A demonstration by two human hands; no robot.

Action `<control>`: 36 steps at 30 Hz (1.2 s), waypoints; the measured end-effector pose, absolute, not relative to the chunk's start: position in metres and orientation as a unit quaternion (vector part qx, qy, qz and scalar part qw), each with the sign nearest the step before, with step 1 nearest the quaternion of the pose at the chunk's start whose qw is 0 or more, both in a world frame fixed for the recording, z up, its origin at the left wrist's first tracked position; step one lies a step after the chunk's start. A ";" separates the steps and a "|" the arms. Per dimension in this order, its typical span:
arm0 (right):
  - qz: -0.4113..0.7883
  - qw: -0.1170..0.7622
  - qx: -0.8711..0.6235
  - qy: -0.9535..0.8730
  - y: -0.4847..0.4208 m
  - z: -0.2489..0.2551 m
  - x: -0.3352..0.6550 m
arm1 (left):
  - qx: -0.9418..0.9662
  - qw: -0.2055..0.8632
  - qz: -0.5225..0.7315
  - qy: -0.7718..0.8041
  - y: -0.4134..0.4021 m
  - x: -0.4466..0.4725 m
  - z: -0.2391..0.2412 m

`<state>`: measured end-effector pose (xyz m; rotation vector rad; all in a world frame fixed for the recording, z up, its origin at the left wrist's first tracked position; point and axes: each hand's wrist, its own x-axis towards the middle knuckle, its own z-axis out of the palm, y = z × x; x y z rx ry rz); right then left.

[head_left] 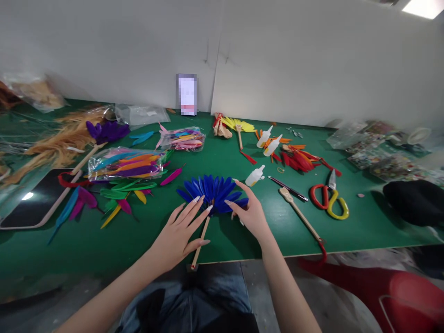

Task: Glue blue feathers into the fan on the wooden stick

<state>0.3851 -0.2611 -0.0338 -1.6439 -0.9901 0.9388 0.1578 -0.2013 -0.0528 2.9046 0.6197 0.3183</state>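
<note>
A blue feather fan (215, 188) lies spread on the green table, its thin wooden handle (200, 243) pointing toward me and reaching past the front edge. My left hand (180, 231) is open, fingers stretched out. Its fingertips rest over the lower left feathers near the top of the handle, and its thumb crosses the handle. At the fan's right side is my right hand (250, 212), thumb and index finger apart on the feathers. Its other fingers are curled underneath and partly hidden. Just beyond it stands a small white squeeze bottle (255, 176).
Right of the fan lie a pen (287, 188), a bare wooden stick (301, 215) and red-and-yellow scissors (329, 196). Two more bottles (273, 145), a yellow fan (239, 125) and red feathers (300, 159) are behind. Bagged feathers (126, 164) and a phone (36, 199) lie left.
</note>
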 end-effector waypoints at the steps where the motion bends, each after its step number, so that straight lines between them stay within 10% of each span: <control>1: 0.382 0.478 -0.678 -0.407 -0.261 -0.035 0.385 | 0.970 0.075 0.105 0.205 -0.201 0.158 -0.054; 36: 0.347 0.504 -0.695 -0.377 -0.260 -0.047 0.387 | 0.968 0.044 0.107 0.222 -0.202 0.159 -0.059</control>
